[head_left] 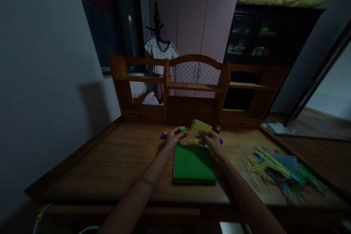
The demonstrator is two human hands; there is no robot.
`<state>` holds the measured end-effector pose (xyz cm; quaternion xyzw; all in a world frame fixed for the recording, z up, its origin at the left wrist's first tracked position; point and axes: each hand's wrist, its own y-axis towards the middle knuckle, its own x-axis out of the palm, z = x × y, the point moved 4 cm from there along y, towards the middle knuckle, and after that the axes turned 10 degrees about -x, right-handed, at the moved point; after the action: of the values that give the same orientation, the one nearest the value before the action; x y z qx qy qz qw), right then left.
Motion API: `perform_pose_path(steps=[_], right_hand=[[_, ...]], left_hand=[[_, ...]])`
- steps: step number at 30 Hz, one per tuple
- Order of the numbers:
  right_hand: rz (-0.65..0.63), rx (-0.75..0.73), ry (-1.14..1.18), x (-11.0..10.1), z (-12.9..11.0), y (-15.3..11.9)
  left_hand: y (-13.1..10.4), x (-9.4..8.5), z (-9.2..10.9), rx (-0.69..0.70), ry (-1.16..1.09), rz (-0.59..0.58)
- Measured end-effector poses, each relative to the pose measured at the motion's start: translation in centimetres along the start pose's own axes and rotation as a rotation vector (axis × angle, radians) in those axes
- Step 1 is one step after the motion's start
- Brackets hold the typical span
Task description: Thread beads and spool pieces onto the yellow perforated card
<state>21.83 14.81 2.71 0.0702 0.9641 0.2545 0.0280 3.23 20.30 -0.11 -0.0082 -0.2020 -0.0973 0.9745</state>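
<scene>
My left hand [174,138] is closed around a small bright green paper punch [182,128]. My right hand [211,141] pinches the lower right part of a yellow sheet of paper [201,127], held up at a tilt. A row of small cut-outs runs down the sheet's left edge. Under both hands, small pale paper bits lie scattered on a brown patch [189,140]. A purple punch [164,135] stands left of my left hand. Beside my right hand are a red and green punch [217,129] and another purple one [221,140], partly hidden. Nearer me lies a green stack of sheets [194,164].
At the right of the wooden desk [131,161] lies a heap of cut paper strips [268,166], mostly yellow, with blue and green pieces. A wooden shelf rack [195,87] rises along the back edge. A wall [55,80] borders the left side.
</scene>
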Motion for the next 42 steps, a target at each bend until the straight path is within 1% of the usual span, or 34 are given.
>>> perform_pose_path(steps=[4, 8, 12, 16, 20, 22, 27, 34, 42], right_hand=[[0.048, 0.029, -0.09, -0.5, -0.2, 0.0], [0.095, 0.058, -0.147, -1.0, -0.1, 0.0], [0.143, 0.086, -0.157, -1.4, 0.4, 0.3], [0.106, 0.102, -0.171, -1.5, 0.8, 0.5], [0.038, 0.043, -0.23, -1.2, 0.8, 0.4], [-0.009, 0.033, -0.202, -0.8, 0.9, 0.2], [-0.026, 0.025, -0.093, -0.1, 1.2, 0.0], [-0.078, 0.006, -0.083, -0.2, 1.0, -0.1], [-0.099, -0.023, -0.142, -0.2, 0.5, 0.0]], left_hand=[[-0.1, 0.0, 0.1, 0.011, -0.023, -0.011], [-0.2, -0.1, 0.1, -0.033, -0.098, -0.021], [-0.5, 0.3, 0.3, -0.07, -0.161, -0.085], [-1.0, 0.8, 1.0, -0.06, -0.228, -0.114], [-1.4, 1.0, 1.8, -0.031, -0.248, -0.123], [-1.6, 1.0, 2.0, -0.011, -0.241, -0.125], [-1.6, 1.1, 2.1, 0.017, -0.246, -0.161], [-1.0, 0.9, 1.6, 0.031, -0.093, -0.042], [-0.9, 0.8, 1.4, 0.039, -0.045, -0.027]])
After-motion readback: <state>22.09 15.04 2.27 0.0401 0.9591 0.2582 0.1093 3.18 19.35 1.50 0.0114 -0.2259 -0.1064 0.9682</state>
